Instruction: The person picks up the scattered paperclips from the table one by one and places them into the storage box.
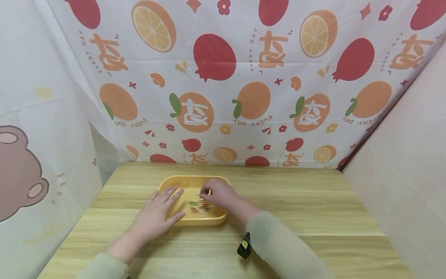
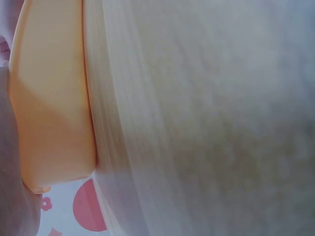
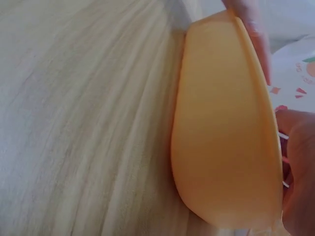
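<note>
A shallow yellow tray [image 1: 193, 221] stands on the table with several coloured paper clips [image 1: 202, 206], red, green, blue and pale, loose on its floor. My left hand [image 1: 158, 211] lies across the tray's left side with its fingers spread. Over the tray's right part, my right hand [image 1: 219, 193] has its fingers curled and its fingertips together, pinching paper clips. White and red clip ends show between the fingers of the right hand [image 3: 300, 167] in the right wrist view; their exact number is hidden. In the left wrist view the tray's wall [image 2: 54, 98] hides the clips.
The tray rests on a wood-grain table [image 1: 296, 201]. A fruit-printed cloth [image 1: 223, 97] hangs behind the table, and pale cloths hang at both sides. A black strap [image 1: 244, 248] with a yellow mark sits at the right sleeve.
</note>
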Tool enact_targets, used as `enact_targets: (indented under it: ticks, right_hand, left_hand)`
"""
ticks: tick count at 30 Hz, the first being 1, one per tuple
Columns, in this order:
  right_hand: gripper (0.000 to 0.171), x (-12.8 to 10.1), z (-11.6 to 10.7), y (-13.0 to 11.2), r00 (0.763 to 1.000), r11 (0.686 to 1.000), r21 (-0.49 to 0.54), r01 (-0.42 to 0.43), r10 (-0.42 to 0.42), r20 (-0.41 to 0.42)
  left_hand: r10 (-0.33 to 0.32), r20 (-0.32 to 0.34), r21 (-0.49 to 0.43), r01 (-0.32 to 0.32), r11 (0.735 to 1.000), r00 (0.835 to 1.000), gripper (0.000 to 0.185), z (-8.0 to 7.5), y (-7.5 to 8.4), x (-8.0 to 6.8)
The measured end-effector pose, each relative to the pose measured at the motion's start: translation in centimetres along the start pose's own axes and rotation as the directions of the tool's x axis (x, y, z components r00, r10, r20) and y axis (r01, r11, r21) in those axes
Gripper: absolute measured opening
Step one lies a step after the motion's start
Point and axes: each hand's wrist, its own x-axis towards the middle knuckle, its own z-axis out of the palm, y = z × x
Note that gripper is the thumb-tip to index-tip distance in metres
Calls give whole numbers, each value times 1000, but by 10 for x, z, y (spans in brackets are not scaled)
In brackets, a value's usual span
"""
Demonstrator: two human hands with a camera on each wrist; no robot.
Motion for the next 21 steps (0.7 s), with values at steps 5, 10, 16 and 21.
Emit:
enact_targets:
  ticks: [5, 10, 16, 21]
  right_hand:
    - [14, 7, 11, -3, 994, 989, -147, -22, 38, 106]
    - [20, 12, 18, -8, 985, 967, -251, -37, 77, 154]
    - [23, 11, 22, -17, 979, 962, -267, -51, 101, 177]
    - [25, 12, 25, -18, 981, 956, -290, -38, 91, 171]
  left_hand:
    - [-3, 5, -5, 3, 1000, 1000, 74, 0, 0, 0]
    - [-5, 1, -2, 5, 1000, 1000, 74, 0, -1, -1]
    - [-5, 7, -2, 5, 1000, 1000, 73, 0, 1, -2]
    - [-5, 8, -5, 5, 1000, 1000, 74, -1, 2, -1]
